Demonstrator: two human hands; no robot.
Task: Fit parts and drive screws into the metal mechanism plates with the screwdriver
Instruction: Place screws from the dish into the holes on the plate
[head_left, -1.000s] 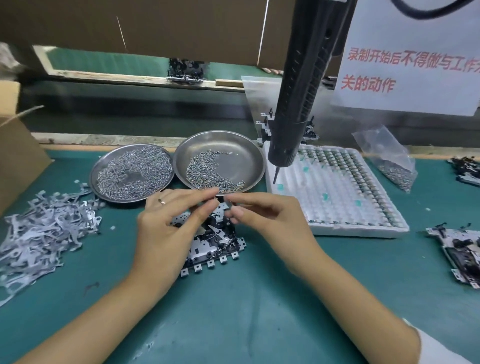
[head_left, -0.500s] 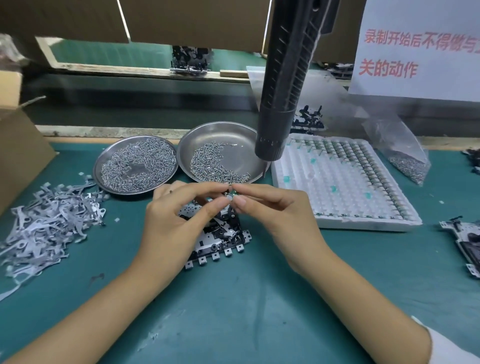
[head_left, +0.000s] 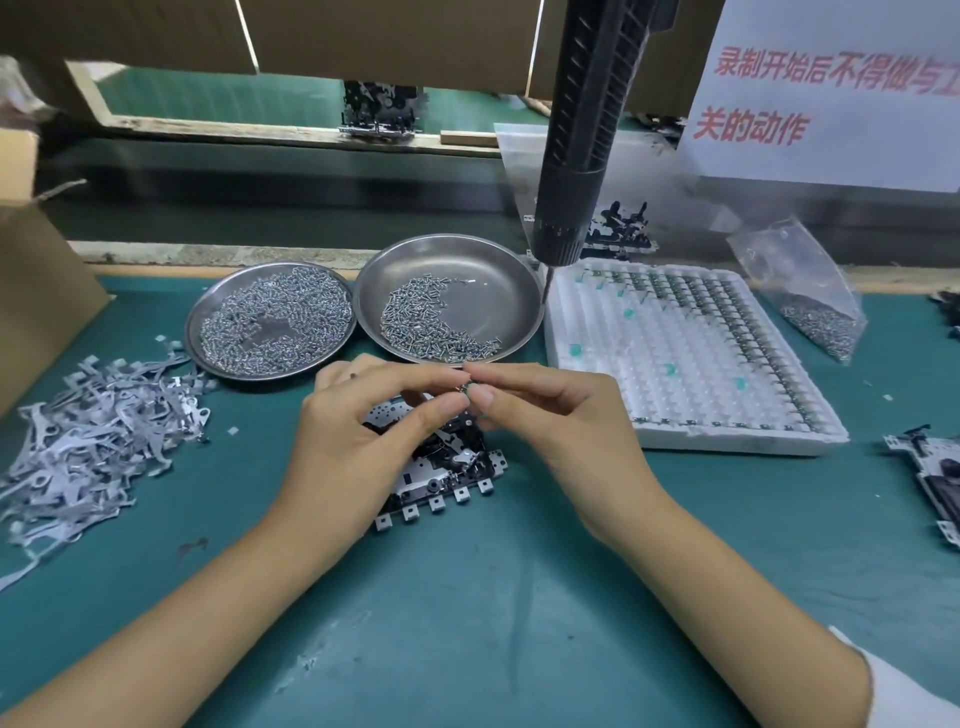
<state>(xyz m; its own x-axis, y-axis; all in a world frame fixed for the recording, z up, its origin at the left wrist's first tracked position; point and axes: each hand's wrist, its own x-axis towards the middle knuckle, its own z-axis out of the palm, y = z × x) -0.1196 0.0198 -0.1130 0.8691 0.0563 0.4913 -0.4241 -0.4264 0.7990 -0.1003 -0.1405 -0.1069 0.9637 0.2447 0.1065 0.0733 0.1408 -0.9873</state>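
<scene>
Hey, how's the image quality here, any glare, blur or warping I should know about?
Head view: even light, soft shadows under the hands; mild glare inside the right steel dish; wide-angle bending at the edges; the hanging screwdriver looms large; the tiny part between the fingertips is too small to resolve.

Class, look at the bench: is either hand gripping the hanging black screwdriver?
No. The screwdriver hangs free above the trays, while the left hand and right hand pinch a tiny part together.

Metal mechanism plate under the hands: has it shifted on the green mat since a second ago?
No. The tabbed metal mechanism plate keeps its spot just below the right round steel dish.
</scene>
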